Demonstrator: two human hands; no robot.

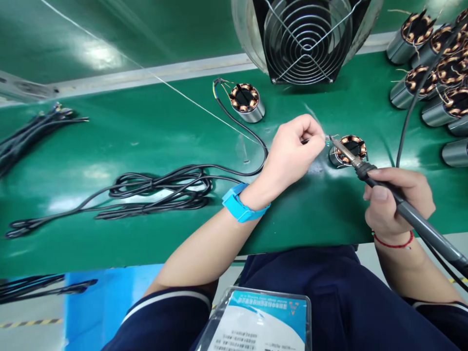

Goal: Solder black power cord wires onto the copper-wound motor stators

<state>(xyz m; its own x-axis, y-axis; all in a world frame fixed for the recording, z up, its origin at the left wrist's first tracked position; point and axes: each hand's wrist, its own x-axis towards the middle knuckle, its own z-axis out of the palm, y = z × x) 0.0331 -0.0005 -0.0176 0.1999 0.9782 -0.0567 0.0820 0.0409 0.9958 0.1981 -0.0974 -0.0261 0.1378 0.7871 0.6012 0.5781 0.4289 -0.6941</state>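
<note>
My right hand (400, 200) is wrapped around the grip of a soldering iron (413, 217). Its hot tip points left, at the fingertips of my left hand (292, 148). Those fingers are pinched on the end of a black cable (252, 174), where small thin wires stick out beside the iron's tip. A thin pale strand (204, 108), which looks like solder wire, runs from the upper left to this hand; its end is hidden. Just under the tip stands a motor stator (347, 151) with copper windings, its lead wires reaching toward my fingers.
Another stator (248, 103) with a cable joined to it stands farther back. A fan (307, 44) with a wire guard is at the back. Several stators (402, 92) crowd the right. Coiled cables (157, 190) lie left of my arm, and a cable bundle (29, 134) at far left.
</note>
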